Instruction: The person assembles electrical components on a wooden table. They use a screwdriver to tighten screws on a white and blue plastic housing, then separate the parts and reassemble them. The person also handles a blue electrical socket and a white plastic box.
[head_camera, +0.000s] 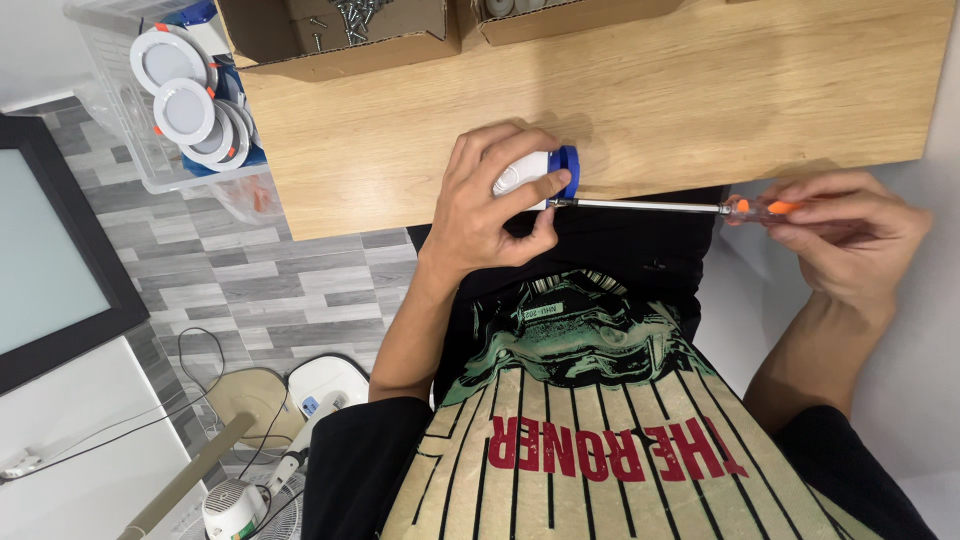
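The left hand (490, 205) was closed around a small white fitting with a blue ring (545, 173), holding it at the near edge of the wooden tabletop (700, 90). The right hand (850, 235) gripped the orange handle of a screwdriver (700, 207), whose metal shaft ran level to the fitting, tip touching it. Cardboard boxes (330, 45) stood at the tabletop's far edge. A clear bin of round white lamps (185, 110) sat beside the tabletop.

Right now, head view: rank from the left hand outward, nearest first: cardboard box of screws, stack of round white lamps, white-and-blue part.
1. white-and-blue part, gripped in the left hand.
2. cardboard box of screws, beyond the hand on the table's far edge.
3. stack of round white lamps, far left in a clear bin.
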